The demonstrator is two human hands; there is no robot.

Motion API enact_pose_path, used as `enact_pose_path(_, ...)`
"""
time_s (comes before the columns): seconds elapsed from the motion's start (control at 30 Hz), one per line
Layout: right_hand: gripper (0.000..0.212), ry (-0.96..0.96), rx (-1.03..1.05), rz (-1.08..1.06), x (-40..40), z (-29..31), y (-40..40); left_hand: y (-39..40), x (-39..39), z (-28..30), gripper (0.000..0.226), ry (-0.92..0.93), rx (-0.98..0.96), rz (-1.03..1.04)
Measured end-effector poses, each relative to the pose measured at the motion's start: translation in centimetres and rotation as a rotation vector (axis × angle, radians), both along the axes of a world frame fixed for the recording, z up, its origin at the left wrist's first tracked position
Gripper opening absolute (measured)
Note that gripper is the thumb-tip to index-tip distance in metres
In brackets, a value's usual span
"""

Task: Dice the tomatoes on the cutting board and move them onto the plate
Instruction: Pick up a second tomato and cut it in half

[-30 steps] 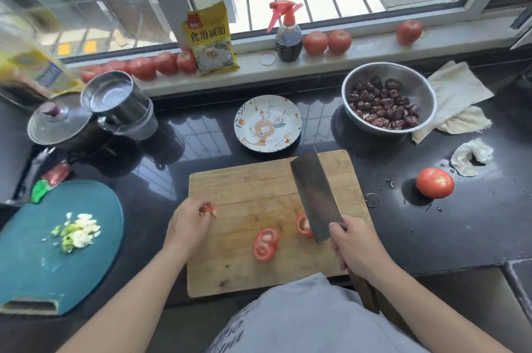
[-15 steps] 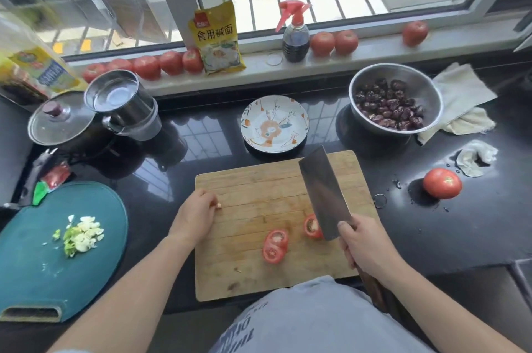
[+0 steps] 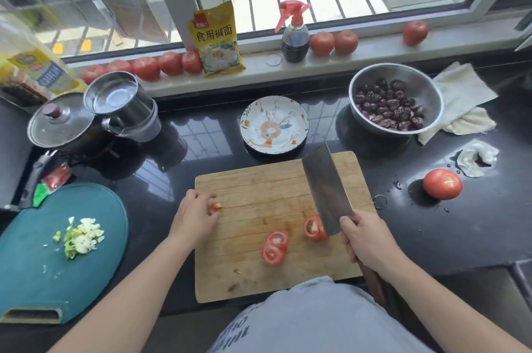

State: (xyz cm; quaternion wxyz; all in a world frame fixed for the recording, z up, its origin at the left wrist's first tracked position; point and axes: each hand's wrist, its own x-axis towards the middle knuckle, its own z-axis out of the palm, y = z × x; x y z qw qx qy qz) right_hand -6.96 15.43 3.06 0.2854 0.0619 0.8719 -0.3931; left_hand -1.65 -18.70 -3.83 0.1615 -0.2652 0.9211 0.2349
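Wooden board (image 3: 259,185) carries two tomato slices (image 3: 275,247) at its middle and a half (image 3: 312,226) beside the cleaver (image 3: 326,191), which the right hand (image 3: 364,243) grips. Left hand (image 3: 194,216) pinches what looks like a stem scrap (image 3: 215,205) at the board's left edge. Slicing is underway; next, discard the scrap and steady the half. The plate (image 3: 247,128) sits beyond the board.

Setting: home kitchen. Evidence: glossy black worktop (image 3: 475,226) under a barred window; wooden cutting board (image 3: 259,188), patterned plate (image 3: 299,116), lidded pot (image 3: 62,122) far left, steel bowl of dates (image 3: 371,79), tomatoes lined on the sill (image 3: 169,63).
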Motion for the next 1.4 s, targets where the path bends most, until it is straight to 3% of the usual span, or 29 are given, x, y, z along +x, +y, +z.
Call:
enact_pose_path(0.07,0.027,0.013,0.001,-0.004,-0.3,0.5,0.3,2.6,-1.0,1.1,0.036,0.119,0.005,-0.022)
enact_pose_path(0.13,0.026,0.029,0.009,-0.038,-0.7,0.9,1.2,6.3,-3.0,2.7,0.011,0.228,0.039,-0.059)
enact_pose_path(0.17,0.026,0.038,0.005,-0.069,-0.8,1.1,1.9,8.5,-4.2,3.6,0.01,0.273,0.072,-0.083)
enact_pose_path(0.23,0.025,0.057,-0.017,-0.144,-1.2,1.4,3.8,13.0,-6.5,4.9,0.029,0.342,0.157,-0.093)
enact_pose_path(0.33,0.026,0.083,-0.034,-0.265,-1.6,1.8,7.5,19.5,-9.8,5.3,0.036,0.314,0.213,-0.22)
enact_pose_path(0.43,0.029,0.093,-0.021,-0.394,-1.7,2.0,11.9,26.8,-12.5,4.1,0.021,0.183,0.29,-0.476)
enact_pose_path(0.57,0.029,0.131,0.021,-0.563,-1.8,1.7,17.5,36.0,-15.3,2.5,0.062,0.082,0.244,-0.701)
enact_pose_path(0.7,0.029,0.151,0.085,-0.621,-1.9,1.9,21.8,42.7,-18.2,0.4,0.096,0.057,0.342,-0.611)
enact_pose_path(0.83,0.03,0.13,0.114,-0.602,-1.8,1.9,24.5,45.7,-19.6,-2.2,0.097,0.013,0.316,-0.545)
enact_pose_path(1.0,0.028,0.118,0.084,-0.564,-2.1,1.9,24.8,43.6,-19.9,-1.3,0.082,0.099,0.401,-0.428)
enact_pose_path(1.17,0.028,0.077,-0.002,-0.383,-3.3,1.6,20.4,32.2,-16.2,3.2,0.08,0.236,0.581,-0.096)
enact_pose_path(1.27,0.026,0.022,-0.07,-0.195,-3.4,0.7,15.6,22.8,-10.7,5.5,0.077,0.334,0.526,0.155)
enact_pose_path(1.4,0.029,0.042,-0.023,0.176,-1.7,-0.5,8.7,12.5,-1.8,5.8,0.074,0.368,0.314,0.419)
